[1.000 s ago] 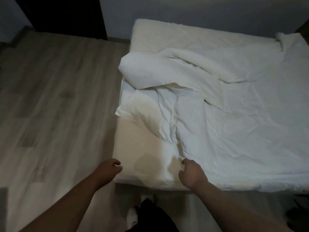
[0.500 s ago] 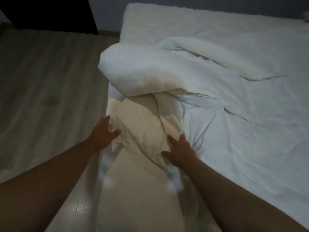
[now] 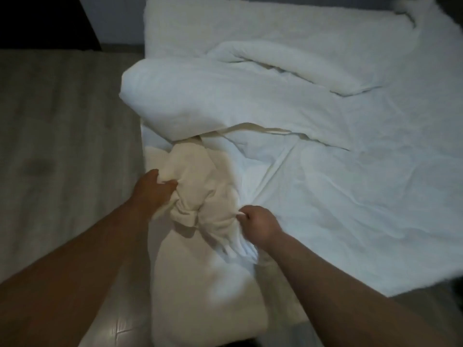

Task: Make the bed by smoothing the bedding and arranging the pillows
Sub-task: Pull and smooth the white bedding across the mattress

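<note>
Both sides of the bunched cream pillow point(image 3: 200, 181) are gripped — by the left hand point(image 3: 153, 194) and the right hand point(image 3: 260, 225), fingers curled.

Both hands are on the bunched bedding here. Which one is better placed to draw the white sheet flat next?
Right, probably. The right hand grips the white sheet, whose creases run to it; the left hand holds the cream bunch beside it.

Both bare forearms reach forward. The left hand point(image 3: 154, 190) grips the bunched bedding point(image 3: 198, 186) with curled fingers; the right hand point(image 3: 259, 225) clenches a fold of it, knuckles up.
</note>
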### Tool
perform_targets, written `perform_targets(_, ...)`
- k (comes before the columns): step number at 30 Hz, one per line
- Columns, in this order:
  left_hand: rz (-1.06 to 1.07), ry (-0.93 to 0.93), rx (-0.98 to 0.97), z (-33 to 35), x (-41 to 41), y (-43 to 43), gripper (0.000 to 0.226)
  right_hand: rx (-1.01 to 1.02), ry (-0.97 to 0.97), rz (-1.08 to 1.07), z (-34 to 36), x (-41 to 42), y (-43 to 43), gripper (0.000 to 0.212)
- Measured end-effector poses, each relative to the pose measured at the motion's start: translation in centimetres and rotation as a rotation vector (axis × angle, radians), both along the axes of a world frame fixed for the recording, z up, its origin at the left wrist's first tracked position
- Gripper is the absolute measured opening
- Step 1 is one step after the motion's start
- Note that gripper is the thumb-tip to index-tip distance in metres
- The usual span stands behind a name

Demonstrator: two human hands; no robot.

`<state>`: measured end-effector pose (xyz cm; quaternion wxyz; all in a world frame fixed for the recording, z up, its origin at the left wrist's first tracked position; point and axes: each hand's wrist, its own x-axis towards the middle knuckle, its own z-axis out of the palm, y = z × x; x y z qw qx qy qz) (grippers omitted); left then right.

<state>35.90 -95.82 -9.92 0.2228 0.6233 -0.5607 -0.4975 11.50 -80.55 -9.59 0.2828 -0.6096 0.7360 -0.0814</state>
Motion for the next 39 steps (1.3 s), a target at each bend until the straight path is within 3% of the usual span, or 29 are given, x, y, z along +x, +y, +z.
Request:
perform_targets(4,-0.021,-0.059,0.017,1.7,8.0,2.7,0.012,0.059,-0.030,-0.042,1.5,6.1,3.4,0.059)
perform_targets(7,-0.103,-0.173,-0.017,3.1,14.6,5.1,0.022,0.094,0.000,-0.079,2.2,10.3,5.8,0.042)
perform_targets(9,-0.172,-0.218,0.036,3.4,18.5,7.2,0.045,0.129,0.018,-0.110,2.6,12.8,7.7,0.029)
perform_targets(11,-0.234,-0.246,0.135,3.3,21.8,10.0,0.062,0.150,0.060,-0.115,2.8,14.8,9.6,0.028)
perform_targets(16,-0.574,-0.436,0.562,-0.6,28.1,20.0,0.062,0.222,0.175,0.080,2.3,19.8,13.8,0.032)
perform_targets(18,-0.590,-0.479,0.703,-2.7,29.6,24.0,0.062,0.241,0.230,0.148,1.5,21.6,16.0,0.030)
perform_targets(20,-0.543,-0.488,0.724,-4.6,29.5,26.2,0.065,0.202,0.248,0.098,0.8,21.9,17.3,0.028)
perform_targets(23,-0.513,-0.559,0.533,-5.7,26.5,25.1,0.066,0.169,0.233,0.084,0.2,21.4,17.5,0.026)
perform_targets(27,-0.428,-0.319,0.299,-3.8,19.8,21.5,0.082,0.081,0.199,0.090,-0.4,20.8,18.1,0.032)
perform_targets(29,-0.506,-0.247,0.295,-3.3,16.1,20.8,0.086,0.015,0.345,0.055,-0.9,19.1,18.9,0.046)
perform_targets(31,-0.701,-0.332,0.309,-3.4,13.5,21.6,0.090,0.078,0.443,0.041,-1.1,17.2,20.1,0.053)
perform_targets(33,-0.872,-0.402,0.328,-4.6,12.1,24.0,0.091,0.127,0.423,0.104,-1.4,16.2,21.0,0.028)
perform_targets(35,-0.902,-0.502,0.231,-5.9,11.8,26.3,0.068,0.153,0.398,0.128,-1.3,16.0,21.4,0.012)
perform_targets(37,-0.848,-0.570,0.074,-6.5,12.1,27.4,0.039,0.166,0.376,0.093,-1.3,16.2,21.5,0.013)
perform_targets(39,-0.870,-0.616,-0.001,-6.4,12.4,27.5,0.033,0.217,0.351,0.079,-1.2,16.4,21.6,0.014)
